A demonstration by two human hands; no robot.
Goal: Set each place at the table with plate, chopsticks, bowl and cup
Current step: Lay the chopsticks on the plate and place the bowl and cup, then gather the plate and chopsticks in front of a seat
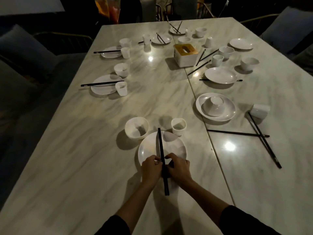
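The pair of black chopsticks [160, 145] is pinched from both sides by the fingers of the left hand [150, 168] and right hand [179, 168]. It is laid across the plate [176, 146], long axis directed away from the person. Far tips are pointed between bowl [136, 127] and cup [178, 126]; near ends overhang the surface [84, 158].

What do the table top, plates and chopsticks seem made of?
Table top: polished marble or a look-alike, with grey veins and lamp glare.
Nearest plate: glossy white, ceramic or melamine; cannot tell which.
Chopsticks: dark and smooth, probably plastic or lacquered wood.
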